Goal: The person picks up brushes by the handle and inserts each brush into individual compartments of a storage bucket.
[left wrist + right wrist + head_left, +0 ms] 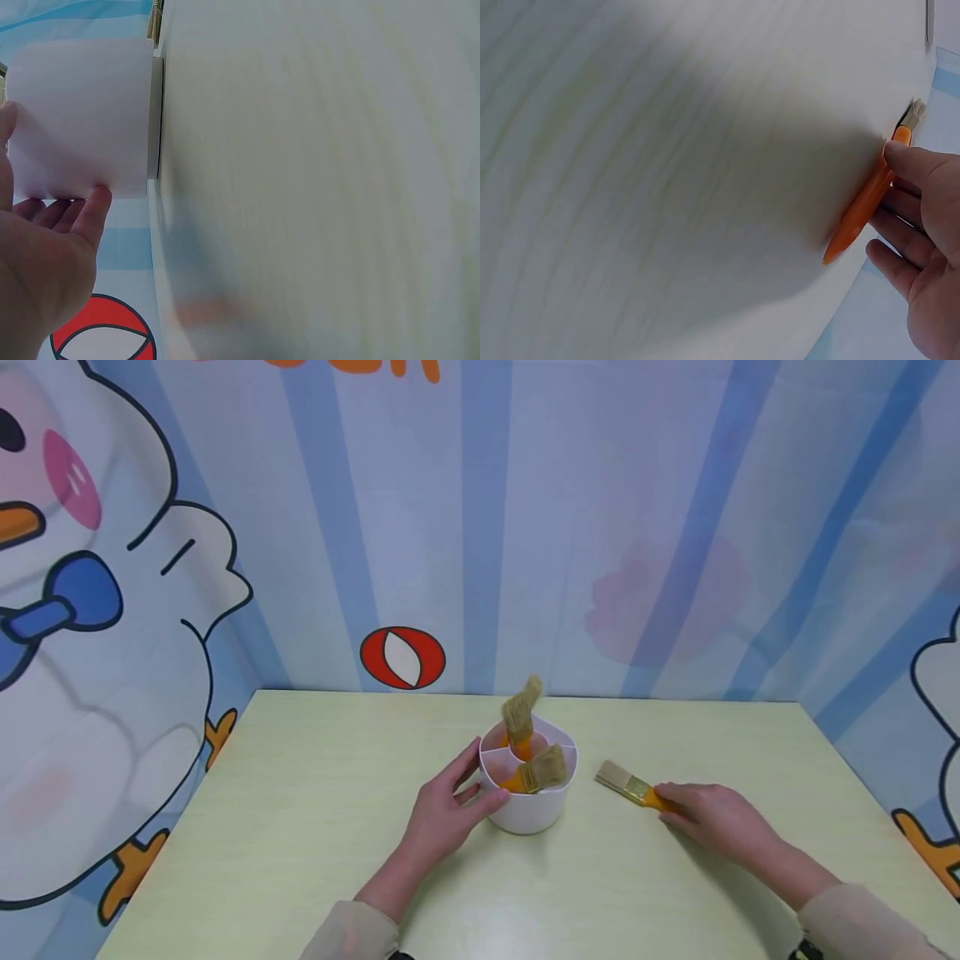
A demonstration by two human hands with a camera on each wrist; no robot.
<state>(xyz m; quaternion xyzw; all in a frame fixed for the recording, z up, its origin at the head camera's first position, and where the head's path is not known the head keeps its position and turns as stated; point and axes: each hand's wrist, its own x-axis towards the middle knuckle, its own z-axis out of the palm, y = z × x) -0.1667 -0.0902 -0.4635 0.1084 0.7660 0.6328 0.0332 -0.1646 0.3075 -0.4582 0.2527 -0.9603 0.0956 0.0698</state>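
Note:
A white round holder with inner dividers stands upright on the table in the head view. My left hand grips its left side, thumb at the near rim and fingers round the far side. Its plain wall fills much of the left wrist view's upper left. Two paintbrushes with orange handles lean in the holder, bristles up: one at the back, one in front. To the right, my right hand pinches a third paintbrush by its orange handle, close over the tabletop, bristles toward the holder.
The pale wood-grain table ends at the back against a blue striped cloth backdrop. A printed cartoon bird covers the cloth on the left.

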